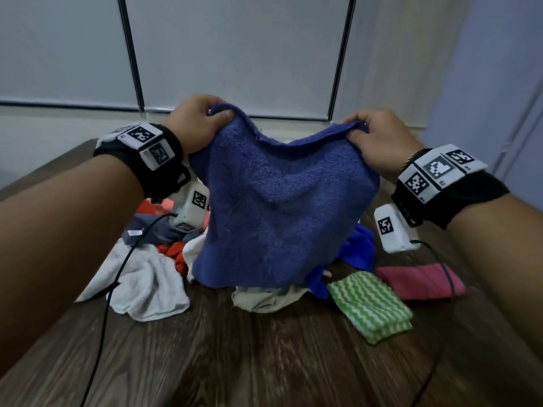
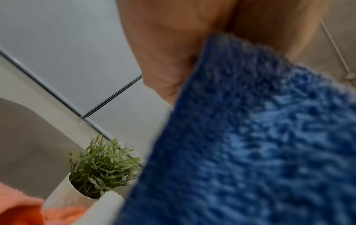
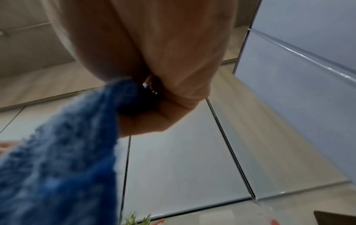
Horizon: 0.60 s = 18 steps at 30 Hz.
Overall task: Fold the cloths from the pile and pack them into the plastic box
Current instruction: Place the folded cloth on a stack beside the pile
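The person holds a fuzzy dark blue terry cloth (image 1: pixel 282 207) up in the air. The left hand (image 1: pixel 195 123) pinches one top corner between thumb and fingers. The right hand (image 1: pixel 377 139) pinches the other top corner the same way. The cloth hangs down flat between them, and its top edge dips a little in the middle. Its bottom edge hangs just over the messy pile of mixed cloths (image 1: pixel 164 259) on the dark brown wooden table (image 1: pixel 264 362).

This looks like the start of a fold. To do it well, the hands should pull a bit apart so the top edge goes straight. Then the cloth can be laid flat on a bare part of the table, near the person, not on the pile. The corners should meet neatly, or the fold will come out crooked. The cloth is thick and soft, so it should be pressed flat after each fold.

A folded green and white wavy-striped cloth (image 1: pixel 371 306) and a folded pink cloth (image 1: pixel 417 282) lie on the table to the right. The plastic box is not in view, so nobody can tell where it stands.
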Available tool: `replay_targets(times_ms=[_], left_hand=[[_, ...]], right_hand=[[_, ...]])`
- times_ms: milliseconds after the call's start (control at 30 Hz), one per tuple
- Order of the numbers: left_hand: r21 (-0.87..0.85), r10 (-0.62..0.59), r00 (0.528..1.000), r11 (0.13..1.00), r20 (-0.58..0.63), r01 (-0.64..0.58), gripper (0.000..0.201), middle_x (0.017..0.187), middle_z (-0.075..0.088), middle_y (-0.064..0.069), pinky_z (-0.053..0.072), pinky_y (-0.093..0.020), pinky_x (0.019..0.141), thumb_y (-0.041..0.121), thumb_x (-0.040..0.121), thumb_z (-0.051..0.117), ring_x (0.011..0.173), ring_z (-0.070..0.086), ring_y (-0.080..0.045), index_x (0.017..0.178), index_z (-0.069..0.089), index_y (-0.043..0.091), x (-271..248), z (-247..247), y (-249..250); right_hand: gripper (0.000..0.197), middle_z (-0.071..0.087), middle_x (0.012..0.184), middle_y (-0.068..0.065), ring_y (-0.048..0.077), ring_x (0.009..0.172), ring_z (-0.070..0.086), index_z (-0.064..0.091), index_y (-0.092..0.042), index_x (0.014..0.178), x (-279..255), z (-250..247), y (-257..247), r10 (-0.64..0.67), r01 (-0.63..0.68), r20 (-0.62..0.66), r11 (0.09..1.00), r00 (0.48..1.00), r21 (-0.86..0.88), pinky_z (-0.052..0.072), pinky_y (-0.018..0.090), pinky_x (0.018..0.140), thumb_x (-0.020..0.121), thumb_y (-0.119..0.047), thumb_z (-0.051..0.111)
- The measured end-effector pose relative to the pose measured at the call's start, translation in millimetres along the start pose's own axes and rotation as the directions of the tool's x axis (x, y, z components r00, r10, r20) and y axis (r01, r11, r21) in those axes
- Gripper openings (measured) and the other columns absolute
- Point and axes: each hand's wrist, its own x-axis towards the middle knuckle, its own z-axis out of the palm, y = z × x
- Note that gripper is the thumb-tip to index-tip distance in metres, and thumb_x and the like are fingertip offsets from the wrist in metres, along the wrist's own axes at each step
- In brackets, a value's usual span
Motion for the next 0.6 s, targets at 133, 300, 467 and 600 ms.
replay_targets(times_ms=[133, 300, 467, 600], left_hand=[[-0.008, -0.034, 0.997, 0.999, -0.064, 0.034, 0.019, 0.094, 0.071, -0.012, 0.048, -0.033, 0.078, 0.024, 0.095, 0.056, 0.086, 0.061, -0.021, 0.1, 0.07, 0.012, -2.8, 9.5, -13.1], [0.142, -0.116, 0.993, 0.983, -0.031, 0.119, 0.016, 0.086, 0.066, -0.013, 0.037, -0.028, 0.07, 0.015, 0.096, 0.054, 0.085, 0.06, -0.028, 0.097, 0.068, 0.007, -12.5, 46.3, -36.9], [0.007, -0.169, 0.986, 0.986, 0.002, 0.169, 0.013, 0.083, 0.069, -0.004, 0.047, -0.027, 0.073, 0.016, 0.093, 0.062, 0.077, 0.061, -0.017, 0.094, 0.074, 0.019, -18.0, 55.1, -63.5], [-0.054, -0.154, 0.963, 0.984, 0.223, 0.17, 0.017, 0.071, 0.067, -0.007, 0.053, -0.034, 0.067, 0.005, 0.08, 0.077, 0.065, 0.058, -0.015, 0.075, 0.071, 0.021, -31.9, 51.1, -78.0]], right_hand=[[0.018, 0.068, 0.097, 0.007, 0.018, 0.086, 0.058, 0.069, -0.019, 0.103, 8.1, 11.4, 19.1, 0.064, -0.065, -0.01, 0.997, 0.998, -0.043, 0.041, 0.024, 0.076, 0.093, -0.009, 0.058], [0.015, 0.069, 0.108, 0.01, 0.026, 0.095, 0.062, 0.069, -0.019, 0.104, 9.3, 46.4, 46.9, 0.165, -0.146, 0.064, 0.959, 0.984, -0.241, 0.045, 0.028, 0.08, 0.094, -0.014, 0.058], [0.015, 0.07, 0.103, 0.005, 0.018, 0.088, 0.059, 0.074, -0.021, 0.102, 2.2, 54.8, 59.4, 0.125, -0.103, 0.055, 0.951, 0.991, -0.291, 0.043, 0.025, 0.079, 0.092, -0.017, 0.064], [0.013, 0.062, 0.083, -0.004, 0.015, 0.079, 0.059, 0.073, -0.023, 0.089, -18.2, 64.3, 75.6, 0.139, -0.039, 0.258, 0.932, 0.956, -0.359, 0.038, 0.021, 0.071, 0.085, -0.01, 0.072]])
